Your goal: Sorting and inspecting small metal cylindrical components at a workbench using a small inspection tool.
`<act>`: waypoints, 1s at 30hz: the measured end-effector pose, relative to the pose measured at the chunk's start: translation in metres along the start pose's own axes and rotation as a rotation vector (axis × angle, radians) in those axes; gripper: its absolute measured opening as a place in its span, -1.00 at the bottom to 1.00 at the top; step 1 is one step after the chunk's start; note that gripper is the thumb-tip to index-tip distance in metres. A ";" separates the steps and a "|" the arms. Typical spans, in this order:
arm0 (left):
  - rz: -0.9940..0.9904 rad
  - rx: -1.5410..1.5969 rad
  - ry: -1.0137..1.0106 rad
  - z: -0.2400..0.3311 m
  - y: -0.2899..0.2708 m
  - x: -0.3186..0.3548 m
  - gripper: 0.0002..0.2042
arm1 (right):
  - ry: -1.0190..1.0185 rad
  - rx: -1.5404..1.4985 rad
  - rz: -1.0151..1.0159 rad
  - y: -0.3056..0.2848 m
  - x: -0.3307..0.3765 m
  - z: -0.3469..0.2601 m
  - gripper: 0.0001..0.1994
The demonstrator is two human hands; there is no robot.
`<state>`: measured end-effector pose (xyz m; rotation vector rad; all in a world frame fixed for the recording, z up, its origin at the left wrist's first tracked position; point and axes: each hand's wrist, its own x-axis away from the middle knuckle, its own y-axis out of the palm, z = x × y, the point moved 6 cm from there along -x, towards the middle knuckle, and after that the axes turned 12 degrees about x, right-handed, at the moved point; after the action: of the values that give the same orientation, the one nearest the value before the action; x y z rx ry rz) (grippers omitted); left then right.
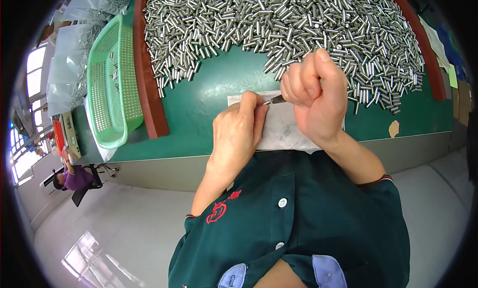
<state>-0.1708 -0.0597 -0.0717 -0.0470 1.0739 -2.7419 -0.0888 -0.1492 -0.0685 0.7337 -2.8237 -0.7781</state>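
Head view shows the left hand [238, 133] and the right hand [314, 91] meeting over a pale sheet [286, 131] on the green bench top [209, 99]. One small metal pin [275, 100] sits between them: the left fingertips pinch one end, while the right hand is curled into a fist closed on the other. This looks like a single-pin check, one piece taken out of the heap of metal pins [279, 24], far too many to count. Judging by the grip, the next move calls for a steady, light pinch so the pin does not slip. One green plastic basket [112, 84] stands left, beside several clear bags [74, 54].
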 end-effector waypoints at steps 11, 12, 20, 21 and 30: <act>0.037 0.003 0.026 0.000 -0.001 0.000 -0.89 | 0.071 -0.021 0.015 0.001 -0.003 0.004 -0.60; 0.039 0.004 0.032 0.000 -0.001 0.000 -0.89 | 0.072 -0.022 0.012 0.001 -0.003 0.004 -0.60; 0.056 0.000 0.034 0.001 -0.001 0.001 -0.89 | 0.050 -0.106 0.014 0.000 -0.003 0.006 -0.61; 0.056 -0.008 0.033 0.001 0.000 0.001 -0.89 | 0.050 -0.100 0.015 -0.001 -0.002 0.006 -0.61; 0.109 0.010 0.041 0.000 -0.001 0.002 -0.88 | -0.013 0.106 -0.011 0.009 0.003 0.002 -0.62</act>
<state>-0.1728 -0.0598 -0.0712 0.0670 1.0404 -2.6614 -0.0954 -0.1425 -0.0659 0.7626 -2.8937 -0.6410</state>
